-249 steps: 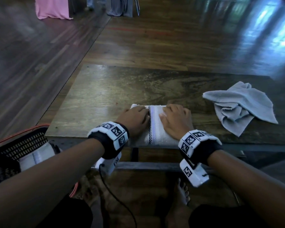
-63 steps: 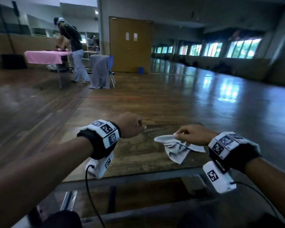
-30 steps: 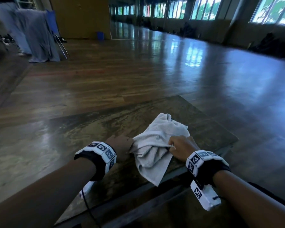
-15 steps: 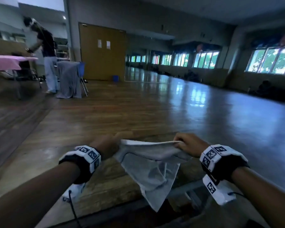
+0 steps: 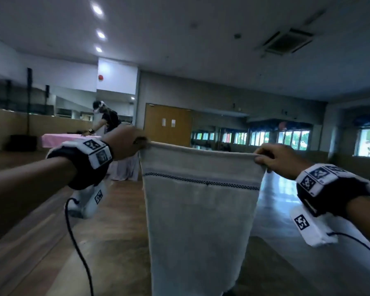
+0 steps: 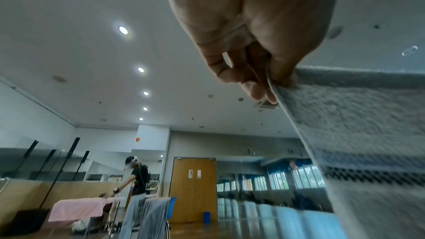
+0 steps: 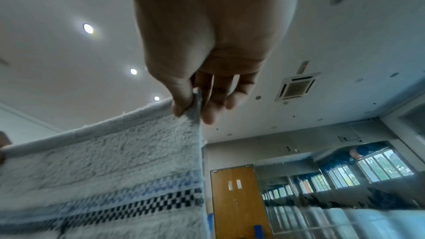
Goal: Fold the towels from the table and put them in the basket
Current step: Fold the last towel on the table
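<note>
Item: one pale grey terry towel, held aloft and spread flat in front of the person, hanging free below its top hem with no part visibly resting on any surface. Left hand pinches the top left corner; the left wrist view shows thumb and fingers closed on the hem. Right hand pinches the top right corner likewise, thumb on one face and fingers on the other. The two hands are held well apart at like height, so the top edge runs taut and nearly level; judged purpose: to shake the cloth square and find its edges ahead of the first fold. Decoration: a woven band across the upper part, a blue stripe over a dark checked line. No brand, label or legible writing on the towel. Wrist bands carry black-and-white square code markers, not readable text. Table and basket: not in view here. Background: a hall with wooden double doors bearing two pale notices, too small to read; a second person at a pink-covered table, possibly handling cloth as well.
</note>
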Motion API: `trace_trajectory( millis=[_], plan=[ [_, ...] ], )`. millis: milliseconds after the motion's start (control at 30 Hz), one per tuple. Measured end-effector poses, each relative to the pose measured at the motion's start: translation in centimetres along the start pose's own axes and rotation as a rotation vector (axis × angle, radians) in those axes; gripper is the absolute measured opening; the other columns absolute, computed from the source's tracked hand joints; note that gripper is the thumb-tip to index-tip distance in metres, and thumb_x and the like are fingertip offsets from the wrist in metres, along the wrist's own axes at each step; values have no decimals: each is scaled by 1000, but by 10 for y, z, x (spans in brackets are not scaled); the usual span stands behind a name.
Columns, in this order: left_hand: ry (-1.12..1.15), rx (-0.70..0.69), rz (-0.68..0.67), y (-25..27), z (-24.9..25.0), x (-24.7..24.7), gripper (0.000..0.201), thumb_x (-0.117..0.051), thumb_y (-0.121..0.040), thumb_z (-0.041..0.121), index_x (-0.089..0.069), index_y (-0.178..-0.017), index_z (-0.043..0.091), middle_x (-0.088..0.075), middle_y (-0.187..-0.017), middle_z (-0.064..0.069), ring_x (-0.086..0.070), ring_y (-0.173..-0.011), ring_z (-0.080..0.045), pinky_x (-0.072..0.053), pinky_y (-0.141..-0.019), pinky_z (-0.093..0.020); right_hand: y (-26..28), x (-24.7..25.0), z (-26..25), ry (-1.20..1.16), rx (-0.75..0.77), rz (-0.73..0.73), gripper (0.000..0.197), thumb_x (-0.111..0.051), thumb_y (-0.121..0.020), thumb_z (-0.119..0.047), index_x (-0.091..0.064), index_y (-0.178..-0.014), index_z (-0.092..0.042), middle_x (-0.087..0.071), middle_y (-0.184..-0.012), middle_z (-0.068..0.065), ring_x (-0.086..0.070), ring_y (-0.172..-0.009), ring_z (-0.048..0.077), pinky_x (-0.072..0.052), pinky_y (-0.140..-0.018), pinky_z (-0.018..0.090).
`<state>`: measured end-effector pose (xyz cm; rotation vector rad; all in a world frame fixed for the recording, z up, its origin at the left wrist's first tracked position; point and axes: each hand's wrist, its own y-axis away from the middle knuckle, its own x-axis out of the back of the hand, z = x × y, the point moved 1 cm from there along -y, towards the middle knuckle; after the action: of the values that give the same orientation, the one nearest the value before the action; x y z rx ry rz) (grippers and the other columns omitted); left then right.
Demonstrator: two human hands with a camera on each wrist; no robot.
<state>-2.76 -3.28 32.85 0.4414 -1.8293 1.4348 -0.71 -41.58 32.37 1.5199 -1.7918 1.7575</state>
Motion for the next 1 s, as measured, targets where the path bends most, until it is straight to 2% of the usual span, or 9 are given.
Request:
trace_trajectory(
  millis=[100,300,433,600,700,800,900,933,1000],
  plan=[
    [-45,12,71,-1,-1,50,22,-54,-91,24,-68,-96,7,-69,-92,-10,-62,-81,-25,-52,-77,-38,-12,30,-20,-54,-1,80,7,-65,-85,-19,-63,-79,-17,-65,-64,4,-60,-50,23,-48,-52,29],
    [-2,94,295,-2,-4,117,15,-63,-86,17,-72,-90,5,-71,-77,-12,-60,-63,-19,-44,-66,-22,-39,65,-60,-258,50,181,2,-63,-87,-7,-62,-85,-8,-63,-55,2,-58,-37,11,-47,-41,19],
    [370,318,374,-8,-27,131,9,-72,-79,25,-73,-81,16,-71,-64,-4,-66,-52,-14,-58,-58,-27,-58,68,-77,-432,33,193,2,-60,-88,-6,-59,-90,-6,-63,-43,-2,-54,-31,6,-41,-33,12],
    [701,448,323,-3,-53,95,13,-74,-76,18,-70,-80,6,-72,-73,-14,-71,-57,-16,-58,-50,-25,-77,29,-70,-604,-23,162,4,-62,-86,-4,-58,-87,-4,-68,-58,11,-64,-41,12,-47,-36,16],
    [564,468,146,15,-71,45,8,-69,-80,15,-68,-77,8,-71,-74,-11,-71,-61,-16,-58,-52,-23,-77,-27,-50,-586,-134,-45,7,-59,-85,3,-57,-86,-3,-69,-62,13,-68,-50,16,-53,-41,23],
    [354,502,74,38,-83,0,9,-70,-81,13,-70,-76,6,-60,-61,5,-57,-41,4,-42,-40,-5,-71,-75,-38,-510,-196,-175,9,-57,-86,6,-58,-89,-2,-67,-74,16,-69,-53,14,-58,-53,26],
    [222,434,176,43,-88,-16,7,-71,-78,9,-70,-82,3,-64,-73,-2,-64,-67,-12,-53,-62,-19,-72,-92,-41,-347,-107,117,8,-61,-86,-3,-64,-85,-10,-67,-77,6,-68,-63,16,-57,-63,31],
    [213,417,233,39,-88,-14,4,-68,-79,6,-69,-83,3,-65,-78,-7,-65,-79,-24,-52,-65,-30,-76,-91,-46,-298,-66,245,9,-62,-86,-6,-64,-84,-14,-66,-79,3,-65,-69,19,-53,-68,31],
    [187,419,335,22,-89,-5,6,-60,-85,6,-65,-84,6,-64,-82,-11,-60,-81,-29,-42,-61,-27,-84,-86,-59,-281,3,435,11,-60,-86,-6,-64,-86,-17,-63,-82,2,-58,-76,18,-43,-71,26]
  ],
)
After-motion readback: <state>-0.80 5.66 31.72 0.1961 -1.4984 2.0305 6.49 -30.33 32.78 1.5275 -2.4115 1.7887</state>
